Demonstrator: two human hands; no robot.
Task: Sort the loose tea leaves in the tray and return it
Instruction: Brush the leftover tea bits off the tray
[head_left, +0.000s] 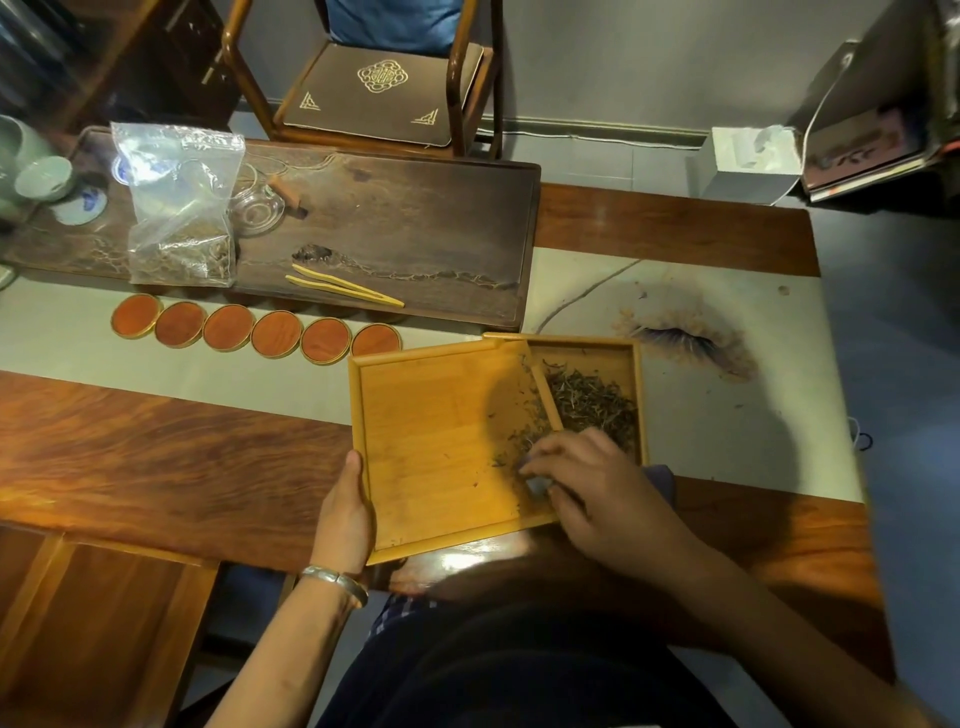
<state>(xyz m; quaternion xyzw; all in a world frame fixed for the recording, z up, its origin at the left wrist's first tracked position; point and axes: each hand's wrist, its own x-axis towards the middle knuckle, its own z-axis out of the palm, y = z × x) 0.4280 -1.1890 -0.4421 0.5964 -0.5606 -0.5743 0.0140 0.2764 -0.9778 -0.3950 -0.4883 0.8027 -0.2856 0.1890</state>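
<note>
Tea leaves (592, 402): dark loose pile heaped in the right part of the tray, against its right wall; thin scatter of stray leaves (519, 436) lies on the tray floor just left of the pile.
Tray (441, 431): light bamboo, square, shallow rim; sits on the near edge of the tabletop, near corner overhanging toward the person; left floor area mostly bare.
Bamboo stick (548, 397): slim strip lying across the tray at a slant, bordering the left side of the leaf pile.
Right hand (597, 488): palm down over the tray's near right corner; fingers (540, 457) curled, tips among the stray leaves; whether they pinch any leaves cannot be told.
Left hand (345, 512): grips the tray's left rim, thumb along the outer wall; silver bracelet (335, 582) on the wrist.
Tabletop (156, 457): reddish-brown wood with a pale runner (727, 415) under the tray's far side; runner carries a dark ink-like stain to the right of the tray.
Coasters (254, 328): six round orange discs in a row on the runner, left of and beyond the tray.
Tea board (415, 228): long dark wooden board beyond the coasters; carries bamboo tongs (343, 291), a clear plastic bag (179, 208) with some tea at the bottom, and a glass dish (257, 208).
Chair (374, 88): wooden, brown embroidered cushion, beyond the tabletop.
</note>
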